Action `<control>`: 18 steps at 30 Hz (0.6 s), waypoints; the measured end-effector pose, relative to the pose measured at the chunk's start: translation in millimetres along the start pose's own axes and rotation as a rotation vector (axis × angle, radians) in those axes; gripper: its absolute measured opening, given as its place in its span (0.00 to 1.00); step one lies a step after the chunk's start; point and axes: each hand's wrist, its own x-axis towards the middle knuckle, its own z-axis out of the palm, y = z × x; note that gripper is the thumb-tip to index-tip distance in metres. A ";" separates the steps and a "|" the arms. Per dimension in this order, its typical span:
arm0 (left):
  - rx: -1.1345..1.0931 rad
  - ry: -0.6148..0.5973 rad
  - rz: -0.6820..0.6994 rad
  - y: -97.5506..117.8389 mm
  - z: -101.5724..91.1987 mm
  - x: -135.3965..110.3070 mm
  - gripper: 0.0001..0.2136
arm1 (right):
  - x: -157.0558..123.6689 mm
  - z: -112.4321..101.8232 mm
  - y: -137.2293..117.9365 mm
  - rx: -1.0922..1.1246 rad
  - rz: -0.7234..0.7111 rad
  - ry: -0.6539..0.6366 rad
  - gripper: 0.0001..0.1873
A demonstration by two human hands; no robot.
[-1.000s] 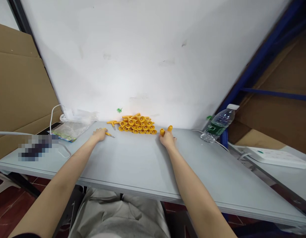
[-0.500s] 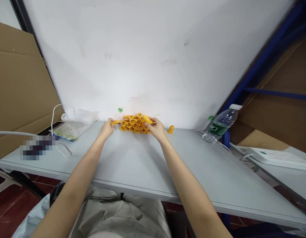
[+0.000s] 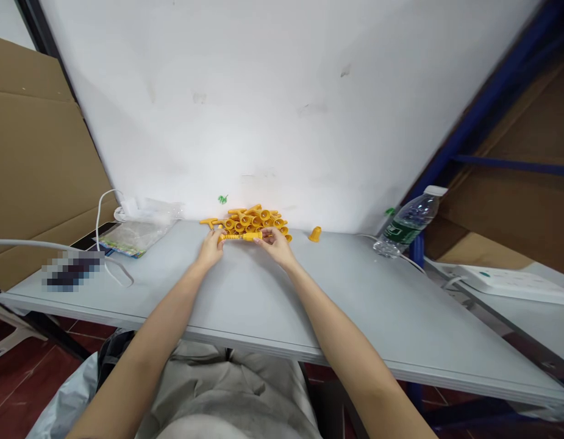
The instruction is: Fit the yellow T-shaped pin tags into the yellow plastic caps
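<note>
A heap of several yellow plastic parts point(image 3: 254, 221) lies against the white wall at the back of the grey table point(image 3: 263, 305). Just in front of it my left hand point(image 3: 211, 249) and my right hand point(image 3: 275, 245) are close together. Both pinch the ends of one long yellow piece point(image 3: 241, 236) held level between them, its thicker cap end at the right hand. A single yellow cap point(image 3: 314, 234) stands alone to the right of the heap. A yellow T-shaped part point(image 3: 209, 222) lies at the heap's left edge.
A clear plastic bag point(image 3: 135, 230) and a white cable point(image 3: 108, 268) lie at the table's left, beside cardboard point(image 3: 35, 158). A water bottle point(image 3: 406, 224) lies at the right by a blue rack post point(image 3: 464, 131). A white power strip point(image 3: 505, 284) sits on the neighbouring surface.
My hands came in from wide apart, each with a yellow part, and met in front of the heap. The two parts are now held end to end as one piece.
</note>
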 end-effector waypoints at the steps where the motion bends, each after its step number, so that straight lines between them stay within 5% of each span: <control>1: 0.010 0.004 -0.007 0.4 -0.9 0.2 0.14 | -0.2 -0.3 0.5 0.011 0.004 0.007 0.27; 18: 0.038 -0.001 0.110 11.2 -8.5 -3.2 0.13 | -4.5 -0.7 -6.5 0.040 0.062 -0.070 0.28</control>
